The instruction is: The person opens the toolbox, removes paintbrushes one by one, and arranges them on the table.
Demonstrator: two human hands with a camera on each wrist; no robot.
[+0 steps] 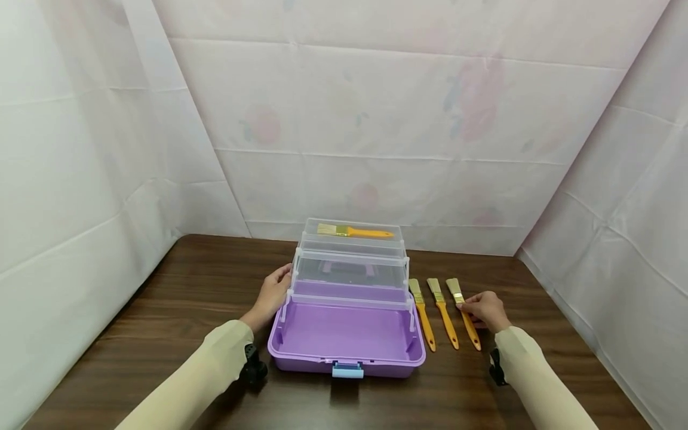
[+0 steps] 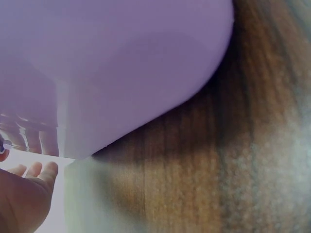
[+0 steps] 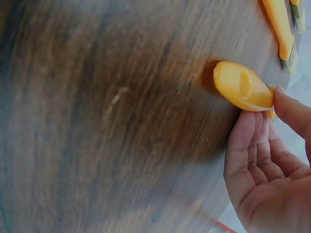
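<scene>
A purple toolbox (image 1: 344,360) stands open on the wooden table, its clear fold-out trays (image 1: 352,275) raised behind the tub. In the top tray lies an orange-handled paintbrush (image 1: 355,231). My left hand (image 1: 273,294) rests with straight fingers against the left side of the box; the left wrist view shows the hand (image 2: 24,191) beside the purple wall (image 2: 121,73). Three more brushes lie right of the box. My right hand (image 1: 484,309) pinches the rightmost brush (image 1: 473,336) between thumb and fingers, and the right wrist view shows its handle end (image 3: 243,87) at my fingertips (image 3: 286,109).
The left brush (image 1: 421,313) and middle brush (image 1: 444,313) lie parallel between the box and my right hand. White sheeting walls in the table (image 1: 177,310) at the back and both sides. A blue latch (image 1: 347,370) sits on the box front.
</scene>
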